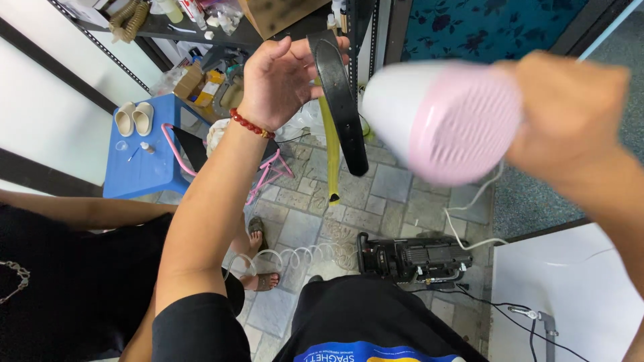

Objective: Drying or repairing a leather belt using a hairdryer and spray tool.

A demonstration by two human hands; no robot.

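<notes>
Holding a black strap (342, 100) up by its top end while a pink-and-white hair dryer (443, 121) points at it.

Left hand (282, 74) pinches the strap high so it hangs free over the stone-tiled floor (396, 188); right hand (570, 114) is wrapped tight around the dryer, blurred, nozzle close to the strap. Blue stool (144, 167) sits off left.

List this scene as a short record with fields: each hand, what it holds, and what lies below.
left hand: raised, holding a black strap that hangs down
right hand: gripping a pink and white hair dryer, blurred
wrist: red bead bracelet
floor: black machine, coiled clear hose
left side: blue stool with a pair of beige slippers
</notes>
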